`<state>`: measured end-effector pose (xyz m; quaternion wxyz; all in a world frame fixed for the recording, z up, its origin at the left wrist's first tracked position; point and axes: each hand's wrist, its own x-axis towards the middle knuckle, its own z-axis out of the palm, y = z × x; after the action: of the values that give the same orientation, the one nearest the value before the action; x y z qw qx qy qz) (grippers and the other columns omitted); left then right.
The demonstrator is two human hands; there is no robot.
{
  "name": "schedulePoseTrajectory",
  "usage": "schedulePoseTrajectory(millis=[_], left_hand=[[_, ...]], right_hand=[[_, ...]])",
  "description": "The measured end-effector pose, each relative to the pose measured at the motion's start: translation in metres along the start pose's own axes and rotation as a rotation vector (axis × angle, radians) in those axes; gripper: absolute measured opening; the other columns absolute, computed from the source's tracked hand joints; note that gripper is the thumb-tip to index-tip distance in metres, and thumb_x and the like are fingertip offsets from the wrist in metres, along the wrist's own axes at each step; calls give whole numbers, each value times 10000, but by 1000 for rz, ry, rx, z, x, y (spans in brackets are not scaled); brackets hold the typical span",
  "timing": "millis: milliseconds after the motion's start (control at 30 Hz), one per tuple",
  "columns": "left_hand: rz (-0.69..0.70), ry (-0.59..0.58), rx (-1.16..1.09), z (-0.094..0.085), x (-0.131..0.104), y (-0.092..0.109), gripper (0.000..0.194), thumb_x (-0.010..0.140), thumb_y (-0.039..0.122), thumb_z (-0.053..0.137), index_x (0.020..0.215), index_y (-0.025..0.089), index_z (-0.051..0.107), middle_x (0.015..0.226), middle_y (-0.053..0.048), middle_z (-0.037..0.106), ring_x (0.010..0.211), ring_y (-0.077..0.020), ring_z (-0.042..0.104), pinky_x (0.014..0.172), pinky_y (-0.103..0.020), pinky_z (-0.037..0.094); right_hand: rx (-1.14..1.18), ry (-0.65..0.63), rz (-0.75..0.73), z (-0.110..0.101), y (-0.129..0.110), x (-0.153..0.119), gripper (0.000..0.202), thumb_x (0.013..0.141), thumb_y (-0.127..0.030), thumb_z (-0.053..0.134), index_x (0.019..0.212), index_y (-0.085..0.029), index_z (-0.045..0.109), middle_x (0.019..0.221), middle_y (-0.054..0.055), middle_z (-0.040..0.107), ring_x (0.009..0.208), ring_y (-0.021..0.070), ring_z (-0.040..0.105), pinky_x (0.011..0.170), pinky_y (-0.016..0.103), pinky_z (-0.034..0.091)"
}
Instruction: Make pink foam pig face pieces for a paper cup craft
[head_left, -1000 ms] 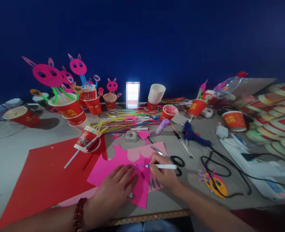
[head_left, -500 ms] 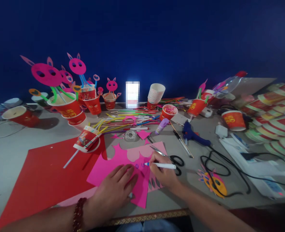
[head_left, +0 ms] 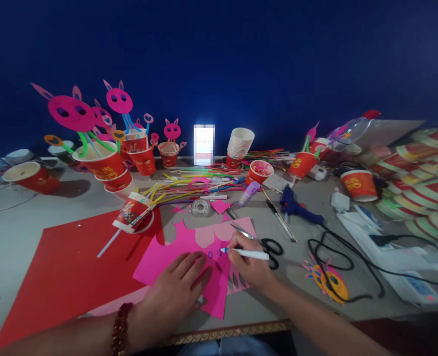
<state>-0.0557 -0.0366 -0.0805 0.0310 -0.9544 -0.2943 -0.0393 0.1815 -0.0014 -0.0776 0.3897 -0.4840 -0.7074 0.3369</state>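
Note:
My right hand is closed round a white marker, whose blue tip touches the bright pink paper. Two small blue ovals show on that paper near the tip. Flat on the same sheet lies my left hand, fingers stretched out, with a small whitish object, perhaps a marker cap, showing under its thumb side. Light pink paper lies beneath the bright sheet, and black-handled scissors rest just right of my right hand. A red sheet spreads out at the left.
Red paper cups with pink paper figures stand at the back left. Colourful sticks, a tape roll and a purple glue stick lie mid-table. At the right are a blue glue gun, looped black cable and stacked cups.
The marker and my right hand have shifted very slightly left, and the second blue oval looks more closed. My left hand stays where it was.

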Motion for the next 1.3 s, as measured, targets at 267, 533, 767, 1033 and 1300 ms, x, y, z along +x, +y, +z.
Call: schedulePoseTrajectory(millis=[267, 533, 767, 1033, 1300], left_hand=[[-2, 22, 11, 0, 1, 0, 533, 971, 535, 496, 1351, 166, 553, 1403, -126, 584, 1301, -281, 507, 1102, -426, 337], [-2, 20, 3, -1, 1, 0, 531, 976, 530, 490, 1358, 167, 554, 1398, -132, 585, 1303, -283, 500, 1100, -426, 338], [-11, -39, -24, 0, -1, 0, 543, 978, 501, 500, 1408, 168, 500, 1443, -135, 535, 1344, -288, 454, 1133, -433, 308], [-1, -68, -30, -1, -1, -1, 540, 980, 489, 503, 1412, 166, 490, 1454, -147, 521, 1360, -296, 435, 1137, -452, 301], [-2, -23, -10, 0, -1, 0, 551, 987, 504, 479, 1407, 147, 496, 1447, -152, 534, 1342, -300, 463, 1125, -452, 321]], right_hand=[[-6, -25, -10, -1, 0, 0, 157, 828, -176, 486, 678, -220, 493, 603, -45, 472, 541, 130, 440, 522, 257, 332], [41, -4, 1, 0, 1, -1, 154, 794, -163, 499, 654, -226, 488, 586, -38, 480, 540, 136, 440, 525, 262, 327], [169, 100, 96, -1, 7, -5, 153, 777, -150, 508, 644, -225, 492, 585, -36, 463, 539, 135, 415, 511, 259, 327], [197, 66, 107, 1, 1, -1, 108, 857, -235, 559, 757, -212, 525, 611, -53, 463, 519, 115, 415, 482, 236, 325], [89, -120, 1, 0, -8, -2, 76, 837, -206, 581, 761, -205, 589, 648, -25, 573, 575, 138, 531, 547, 240, 406]])
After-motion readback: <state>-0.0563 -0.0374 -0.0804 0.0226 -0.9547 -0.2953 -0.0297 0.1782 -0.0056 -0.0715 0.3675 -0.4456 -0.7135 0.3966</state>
